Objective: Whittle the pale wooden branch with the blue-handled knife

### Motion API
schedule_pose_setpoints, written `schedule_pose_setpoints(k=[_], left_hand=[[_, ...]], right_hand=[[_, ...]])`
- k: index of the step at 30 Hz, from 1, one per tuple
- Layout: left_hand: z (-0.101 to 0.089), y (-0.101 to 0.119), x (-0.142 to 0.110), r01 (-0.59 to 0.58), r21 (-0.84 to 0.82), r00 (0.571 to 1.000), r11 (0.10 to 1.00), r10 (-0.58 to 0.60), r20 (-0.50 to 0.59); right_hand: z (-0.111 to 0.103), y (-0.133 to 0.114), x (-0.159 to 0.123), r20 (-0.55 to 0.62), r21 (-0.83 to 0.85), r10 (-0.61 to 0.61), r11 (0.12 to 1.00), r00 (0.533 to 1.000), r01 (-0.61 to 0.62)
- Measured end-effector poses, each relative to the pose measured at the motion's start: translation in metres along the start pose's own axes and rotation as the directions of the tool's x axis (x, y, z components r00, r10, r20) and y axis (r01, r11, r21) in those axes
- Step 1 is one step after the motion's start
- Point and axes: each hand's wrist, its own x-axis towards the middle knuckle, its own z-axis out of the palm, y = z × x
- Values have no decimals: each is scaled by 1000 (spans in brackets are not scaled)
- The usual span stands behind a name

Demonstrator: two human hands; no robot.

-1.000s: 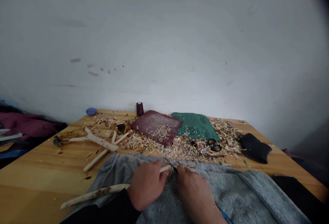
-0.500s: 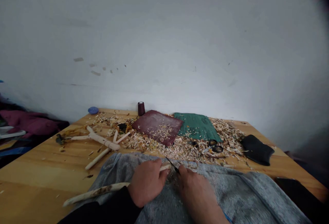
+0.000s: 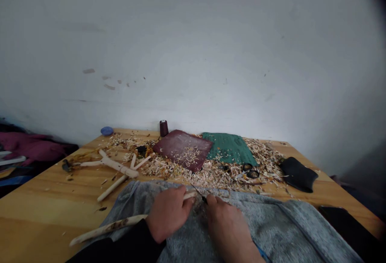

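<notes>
My left hand point(image 3: 169, 213) is closed around a peeled wooden stick point(image 3: 110, 227). The stick's long end runs out to the lower left, and a short tip shows past my thumb. Closed on the dark handle of a knife point(image 3: 199, 192), my right hand point(image 3: 226, 224) sits just right of that tip. The thin blade points up and left, close to the stick's end; whether it touches the wood I cannot tell. Beneath both hands lies a grey cloth point(image 3: 259, 220) with shavings on it.
Wood shavings point(image 3: 211, 176) cover the table's middle around maroon point(image 3: 182, 148) and green sheets point(image 3: 230, 148). Scissors point(image 3: 249, 171) lie there. A peeled forked branch point(image 3: 119, 167) is at left, a thread spool point(image 3: 163, 128) by the wall. Black flat objects point(image 3: 299, 174) lie at right.
The whole view has shifted slightly, so things appear a little further left. Both hands keep their grips, and the knife blade lies a bit further left over the stick's tip.
</notes>
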Motion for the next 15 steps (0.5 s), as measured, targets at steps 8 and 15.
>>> schedule_pose_setpoints(k=[8, 15], left_hand=[[3, 1, 0, -15, 13, 1000, 1000, 15, 10], [9, 5, -5, -50, 11, 999, 999, 50, 11]], right_hand=[[3, 1, 0, 30, 16, 8, 1000, 1000, -9], [6, -4, -1, 18, -35, 40, 999, 999, -39]])
